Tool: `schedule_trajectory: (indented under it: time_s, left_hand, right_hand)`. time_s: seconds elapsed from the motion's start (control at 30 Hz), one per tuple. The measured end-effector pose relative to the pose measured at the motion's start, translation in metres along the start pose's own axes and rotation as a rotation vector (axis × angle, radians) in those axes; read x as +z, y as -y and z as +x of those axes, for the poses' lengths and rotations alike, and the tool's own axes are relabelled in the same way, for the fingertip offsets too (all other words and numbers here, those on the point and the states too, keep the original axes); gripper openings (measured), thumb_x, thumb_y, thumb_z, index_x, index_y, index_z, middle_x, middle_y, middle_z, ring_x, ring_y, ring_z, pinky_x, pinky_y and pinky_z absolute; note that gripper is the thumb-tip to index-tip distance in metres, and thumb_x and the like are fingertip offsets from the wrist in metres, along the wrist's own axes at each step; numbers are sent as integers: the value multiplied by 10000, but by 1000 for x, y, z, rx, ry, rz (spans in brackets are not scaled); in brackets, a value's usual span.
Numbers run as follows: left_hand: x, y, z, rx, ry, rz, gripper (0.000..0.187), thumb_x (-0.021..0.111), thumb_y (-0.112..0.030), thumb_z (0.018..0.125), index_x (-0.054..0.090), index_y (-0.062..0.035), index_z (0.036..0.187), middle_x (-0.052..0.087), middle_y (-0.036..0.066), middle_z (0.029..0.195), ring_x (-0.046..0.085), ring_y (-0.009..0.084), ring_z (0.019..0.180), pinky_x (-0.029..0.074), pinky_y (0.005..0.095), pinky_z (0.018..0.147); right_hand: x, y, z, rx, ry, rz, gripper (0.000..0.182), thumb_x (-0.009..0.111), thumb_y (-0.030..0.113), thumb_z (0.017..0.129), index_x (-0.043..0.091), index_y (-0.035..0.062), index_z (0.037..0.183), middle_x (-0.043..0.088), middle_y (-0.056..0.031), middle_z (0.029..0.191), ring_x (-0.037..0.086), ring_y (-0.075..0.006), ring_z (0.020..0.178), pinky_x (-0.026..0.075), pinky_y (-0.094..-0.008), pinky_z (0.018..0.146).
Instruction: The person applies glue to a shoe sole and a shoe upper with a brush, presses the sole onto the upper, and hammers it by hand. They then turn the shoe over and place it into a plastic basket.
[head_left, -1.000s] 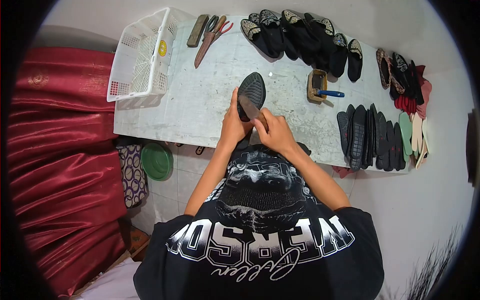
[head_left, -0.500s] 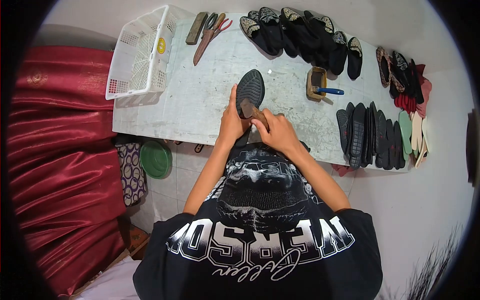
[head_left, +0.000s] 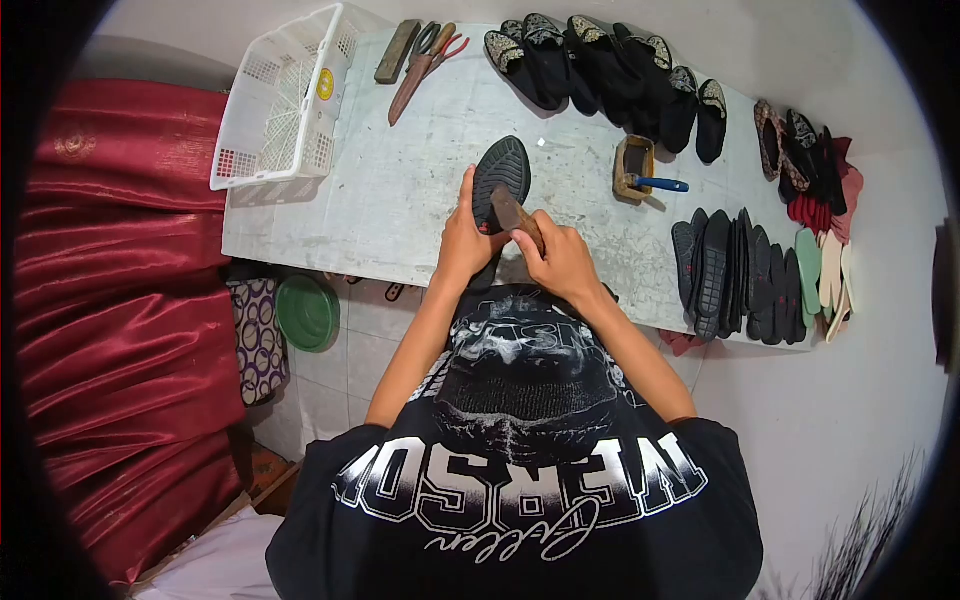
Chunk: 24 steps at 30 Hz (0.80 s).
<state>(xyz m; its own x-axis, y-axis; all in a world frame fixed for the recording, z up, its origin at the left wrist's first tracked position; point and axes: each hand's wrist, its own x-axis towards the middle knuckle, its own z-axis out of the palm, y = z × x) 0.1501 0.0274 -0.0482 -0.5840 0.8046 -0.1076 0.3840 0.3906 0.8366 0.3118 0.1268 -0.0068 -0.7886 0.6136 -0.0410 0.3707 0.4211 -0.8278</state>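
My left hand (head_left: 464,238) is wrapped around the side of a black ridged shoe sole (head_left: 500,170), which points away from me over the near part of the table. The ridged face is turned up, and a small red mark shows near its middle. Whether an upper is attached beneath is hidden. My right hand (head_left: 560,262) grips what looks like a hammer (head_left: 513,212) with a worn brown head and a short handle. Its head is over the right side of the sole; contact cannot be made out.
A white plastic basket (head_left: 322,125) stands at the table's left end, beside a sharpening block (head_left: 398,52), red-handled pliers (head_left: 440,55) and a brown sheath-like piece (head_left: 407,95). Black slippers (head_left: 600,70) line the back. A glue container (head_left: 632,155) with a blue-handled brush (head_left: 660,184) and several soles (head_left: 712,270) lie right.
The hammer's head has lifted and shifted slightly right, uncovering the red mark on the sole. My left hand keeps its hold on the sole.
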Motion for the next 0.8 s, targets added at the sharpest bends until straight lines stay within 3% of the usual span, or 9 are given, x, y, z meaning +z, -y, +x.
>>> schedule_trajectory:
  time_s: [0.07,0.2,0.27,0.37,0.47,0.57,0.8]
  left_hand:
    - [1,-2,2,-23,-1,-6,1196,894,-186,722,148,-175,1656,665,312,1257,652,487,1163,546,507,964]
    - [-1,-7,1,-71,11,-7,1195,863,-162,697,151,-175,1656,660,300,1272,658,479,1156,548,492,970]
    - [0,-5,2,-44,1,-6,1190,853,-149,696,151,-174,1656,662,296,1272,660,476,1154,549,488,970]
    - [-1,-5,-1,-32,-7,-4,1182,838,-133,695,152,-174,1657,662,293,1274,662,470,1153,549,482,972]
    - [-1,-7,2,-43,1,-12,1178,831,-129,696,152,-175,1658,658,294,1280,662,466,1156,549,477,974]
    - [-1,-6,-1,-56,11,-27,1180,828,-128,694,151,-174,1659,654,295,1289,660,465,1161,548,473,977]
    - [-1,-3,1,-14,0,-19,1187,828,-135,681,156,-162,1659,648,300,1297,657,471,1164,540,473,991]
  right_hand:
    - [8,-10,3,3,-86,117,341,646,344,997,590,13,935,639,-243,658,662,-469,645,503,-506,588]
    - [-2,0,17,86,-39,162,319,634,303,1003,594,-2,922,643,-253,674,657,-470,642,487,-492,586]
    - [6,1,24,11,-227,259,312,621,288,1014,599,-8,916,627,-253,659,638,-459,608,459,-478,565]
    - [-6,8,34,103,-134,197,302,614,276,1016,598,-12,925,628,-251,664,637,-454,605,461,-473,570]
    - [2,6,37,48,-244,250,302,615,276,1017,608,-13,931,628,-242,664,646,-430,604,467,-461,579]
    - [-7,6,42,93,-146,185,298,616,274,1015,618,-18,952,645,-239,685,666,-417,618,480,-452,593]
    - [-8,5,30,55,-233,258,256,594,235,1021,631,-19,1021,647,-221,682,664,-394,615,477,-439,587]
